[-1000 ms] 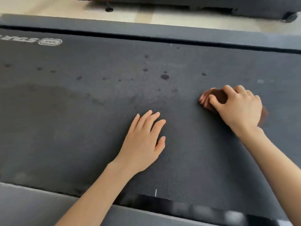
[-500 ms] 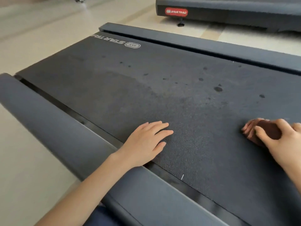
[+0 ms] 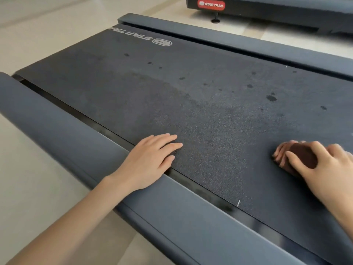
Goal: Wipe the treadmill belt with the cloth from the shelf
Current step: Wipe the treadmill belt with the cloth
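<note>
The near side rail (image 3: 57,127) runs diagonally across the pale floor (image 3: 28,178). The bare left forearm reaches in from the lower left. The left hand (image 3: 150,159) lies palm down, its heel over the rail's inner edge and its fingers (image 3: 168,142) straight, relaxed and close together, resting flat on the treadmill belt (image 3: 210,111) and grasping nothing. White lettering (image 3: 133,35) at the belt's far end reads "STAR TRAC", upside down from here, beside an oval logo. Dark spots (image 3: 271,98) dot the belt's far right part. Near the right edge, a wadded brown cloth (image 3: 299,155) sits on the belt. The right hand (image 3: 328,169) grips it, fingers curled over its top and thumb along its near side. A second treadmill (image 3: 286,12) beyond carries a red "STAR TRAC" label (image 3: 211,4).
</note>
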`<state>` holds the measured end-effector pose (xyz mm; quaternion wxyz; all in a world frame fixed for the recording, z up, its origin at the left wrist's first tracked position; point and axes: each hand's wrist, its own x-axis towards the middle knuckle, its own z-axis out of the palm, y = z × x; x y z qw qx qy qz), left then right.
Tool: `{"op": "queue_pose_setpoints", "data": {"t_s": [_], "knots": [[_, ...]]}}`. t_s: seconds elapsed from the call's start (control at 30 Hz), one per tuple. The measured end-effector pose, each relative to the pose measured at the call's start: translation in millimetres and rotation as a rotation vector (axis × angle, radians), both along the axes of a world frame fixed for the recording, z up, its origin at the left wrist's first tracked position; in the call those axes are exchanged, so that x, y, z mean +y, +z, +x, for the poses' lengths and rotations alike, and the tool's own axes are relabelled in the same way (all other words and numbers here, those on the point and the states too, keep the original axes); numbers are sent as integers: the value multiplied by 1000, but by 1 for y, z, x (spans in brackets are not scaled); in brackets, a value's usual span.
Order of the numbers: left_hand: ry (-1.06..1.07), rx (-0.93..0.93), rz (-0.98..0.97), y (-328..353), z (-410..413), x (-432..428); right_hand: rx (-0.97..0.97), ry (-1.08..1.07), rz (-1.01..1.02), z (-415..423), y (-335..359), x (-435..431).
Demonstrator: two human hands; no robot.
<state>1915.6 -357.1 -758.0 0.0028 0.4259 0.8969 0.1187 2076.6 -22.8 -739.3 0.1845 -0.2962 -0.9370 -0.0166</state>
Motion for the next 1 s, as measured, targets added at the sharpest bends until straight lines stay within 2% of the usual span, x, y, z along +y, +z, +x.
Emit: {"op": "queue_pose_setpoints", "data": {"t_s": [0.23, 0.33, 0.53, 0.77, 1.0], "knots": [[75, 20, 76, -4, -43, -65, 59, 246, 82, -31, -5, -126], [60, 67, 76, -5, -68, -99, 53, 269, 101, -55, -12, -173], [213, 100, 75, -2, -113, -202, -19, 289, 39, -136, -7, -257], [257, 143, 53, 7, -120, -289, -68, 395, -9, -239, -4, -341], [508, 138, 91, 16, -105, -372, -94, 493, -47, -303, -1, -389]]}}
